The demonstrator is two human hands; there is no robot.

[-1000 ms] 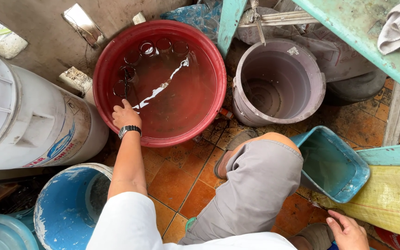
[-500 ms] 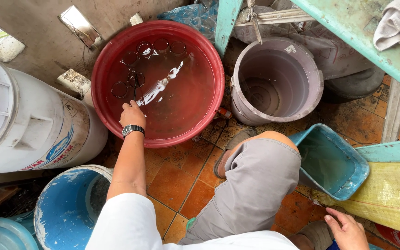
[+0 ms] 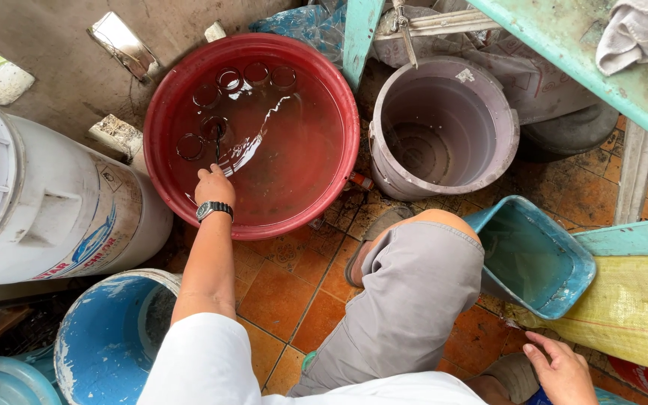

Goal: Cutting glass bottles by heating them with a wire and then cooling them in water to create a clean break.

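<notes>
Tiled floor [image 3: 286,292] crowded with tubs; person crouching over a red basin [image 3: 253,135].
Left hand [image 3: 214,185] is dipping loosely curled into water near submerged glasses [image 3: 228,79], likely slippery, fragile, best gripped around the body; right hand [image 3: 564,371] is resting open, empty.

The left hand [image 3: 214,184], wearing a dark wristwatch [image 3: 214,211], reaches into the round red plastic basin [image 3: 343,112], which holds water with several clear glass cups [image 3: 228,79] submerged on its far side. To the basin's right stands an empty grey plastic bucket [image 3: 444,127]. The right hand [image 3: 564,371] rests low near the right, beside a tilted rectangular teal plastic tub [image 3: 538,259].
</notes>
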